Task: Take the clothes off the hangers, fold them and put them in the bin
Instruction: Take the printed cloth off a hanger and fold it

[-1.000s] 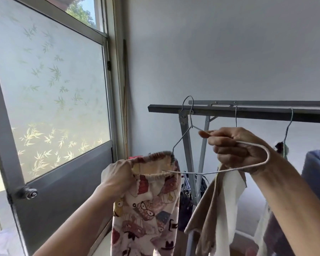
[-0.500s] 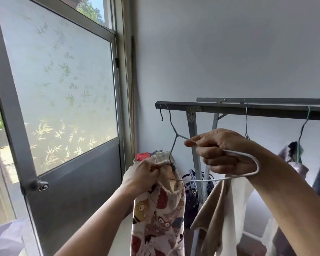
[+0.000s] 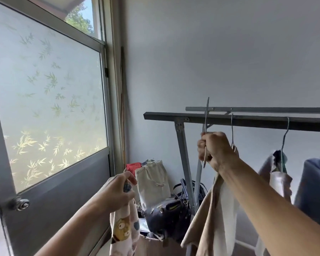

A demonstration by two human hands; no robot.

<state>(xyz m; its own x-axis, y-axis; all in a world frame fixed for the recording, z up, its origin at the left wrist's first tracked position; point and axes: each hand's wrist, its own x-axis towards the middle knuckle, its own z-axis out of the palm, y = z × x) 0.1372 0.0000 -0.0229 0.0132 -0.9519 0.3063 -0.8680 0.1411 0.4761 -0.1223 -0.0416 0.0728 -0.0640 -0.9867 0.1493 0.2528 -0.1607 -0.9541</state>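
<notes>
Printed garment off its hanger, ready to fold

The printed garment (image 3: 124,230) hangs below and left of the drying rack (image 3: 248,121), its top bunched in the left hand (image 3: 116,191), whose fingers clamp round the cloth. The right hand (image 3: 215,150) grips the bare wire hanger (image 3: 206,117) in a closed fist just in front of the rack's rail. It seems best to hook that hanger onto the rail first, so that both hands can shake the garment flat before folding. Beige cloth (image 3: 207,218) hangs from the rack under the right wrist, and bags (image 3: 153,183) sit by its foot.
</notes>
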